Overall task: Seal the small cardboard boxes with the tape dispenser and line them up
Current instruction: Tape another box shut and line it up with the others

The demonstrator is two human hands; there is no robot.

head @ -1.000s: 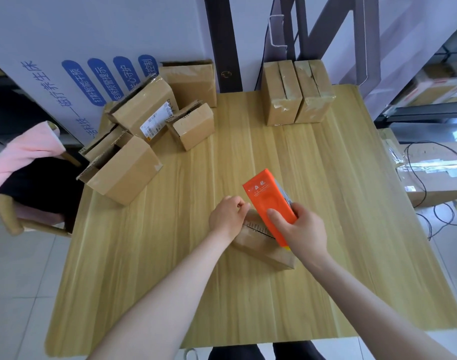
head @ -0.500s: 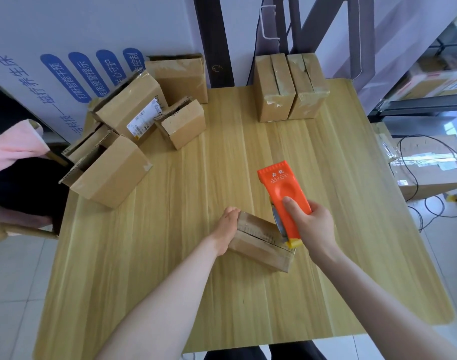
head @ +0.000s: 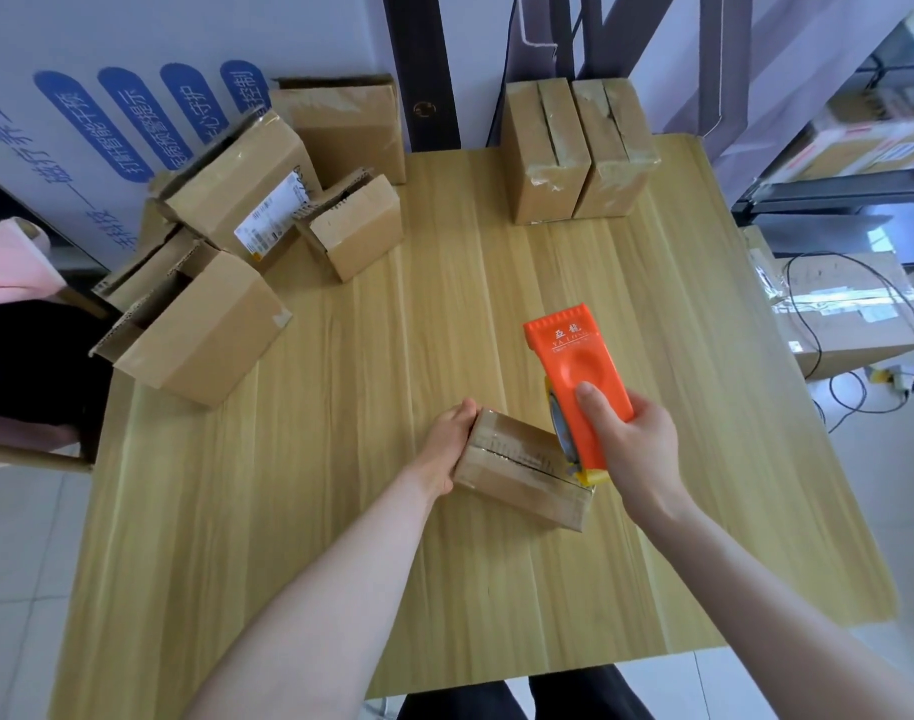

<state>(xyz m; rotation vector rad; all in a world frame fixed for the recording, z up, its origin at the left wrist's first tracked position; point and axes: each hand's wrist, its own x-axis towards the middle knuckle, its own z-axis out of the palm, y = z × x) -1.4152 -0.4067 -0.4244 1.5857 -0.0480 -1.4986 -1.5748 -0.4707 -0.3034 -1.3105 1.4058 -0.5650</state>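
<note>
Wooden table fills our view. We see small box lying near front middle, shiny tape over top seam. Left hand grips box's left end, thumb on top edge, fingers curled round far side, mostly hidden. Right hand grasps orange tape dispenser, thumb flat on top face, other fingers wrapped beneath, unseen. Dispenser's lower end touches box's right end. Two taped boxes touching at back edge.

Tape roll mostly hidden under dispenser.

table: box pile back-left | 2 boxes back-right | small box front-centre | tape dispenser at its right
</note>
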